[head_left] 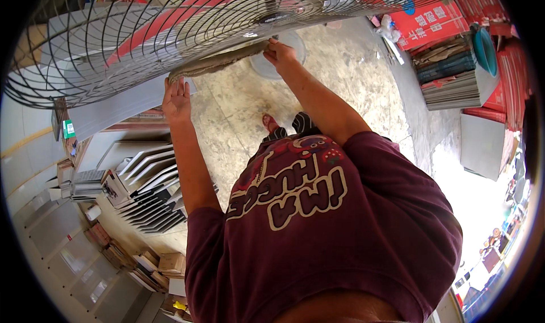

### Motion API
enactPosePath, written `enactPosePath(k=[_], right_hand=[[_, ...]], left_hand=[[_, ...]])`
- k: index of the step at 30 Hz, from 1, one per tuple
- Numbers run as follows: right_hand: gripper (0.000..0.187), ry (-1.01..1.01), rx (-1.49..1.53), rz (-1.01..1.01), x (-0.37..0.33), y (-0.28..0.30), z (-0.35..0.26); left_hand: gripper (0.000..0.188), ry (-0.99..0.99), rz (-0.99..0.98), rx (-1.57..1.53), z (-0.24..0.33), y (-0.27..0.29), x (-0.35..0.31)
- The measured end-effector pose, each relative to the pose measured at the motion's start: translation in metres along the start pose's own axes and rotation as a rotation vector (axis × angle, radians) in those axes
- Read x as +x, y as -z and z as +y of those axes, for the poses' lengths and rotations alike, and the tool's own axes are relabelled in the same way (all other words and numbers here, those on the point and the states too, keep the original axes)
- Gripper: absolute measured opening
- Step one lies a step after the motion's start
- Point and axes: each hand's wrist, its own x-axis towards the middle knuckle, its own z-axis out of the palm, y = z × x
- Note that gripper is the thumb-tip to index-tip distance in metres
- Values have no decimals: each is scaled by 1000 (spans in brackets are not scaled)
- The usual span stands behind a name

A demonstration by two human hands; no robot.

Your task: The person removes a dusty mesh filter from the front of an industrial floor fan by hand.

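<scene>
A long, limp grey-brown strip [218, 63], perhaps a folded cloth, stretches between my hands just below a large fan's black wire guard [187, 22]. My left hand [177, 100] is raised to its left end, palm turned up, with the fingertips closed at its edge. At the other end, higher in the head view, the fingers and thumb of my right hand [279, 55] pinch the strip. Part of the strip's upper side lies behind the guard's lower edge. Behind the wires show a red blade shape and the fan's hub [275, 17].
The fan's round grey base [278, 56] stands on the stained concrete floor [238, 124]. At left, a rack holds several upright panels [150, 192], beneath a grey sheet [119, 110]. Stacked red cartons [434, 25] and a teal basin [485, 51] are at the far right.
</scene>
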Motion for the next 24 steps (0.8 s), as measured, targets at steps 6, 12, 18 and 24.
enactPosePath(k=[6, 12, 18, 24], right_hand=[[23, -44, 37, -155, -27, -25, 9], [22, -75, 91, -240, -63, -44, 6], [28, -68, 142, -307, -100, -47, -13], [25, -30, 209, -301, -131, -48, -32]], left_hand=[[49, -170, -81, 51, 41, -2, -28], [50, -292, -118, 18, 70, -26, -64], [56, -415, -157, 42, 83, -53, -90], [56, -469, -258, -7, 87, -68, -103]])
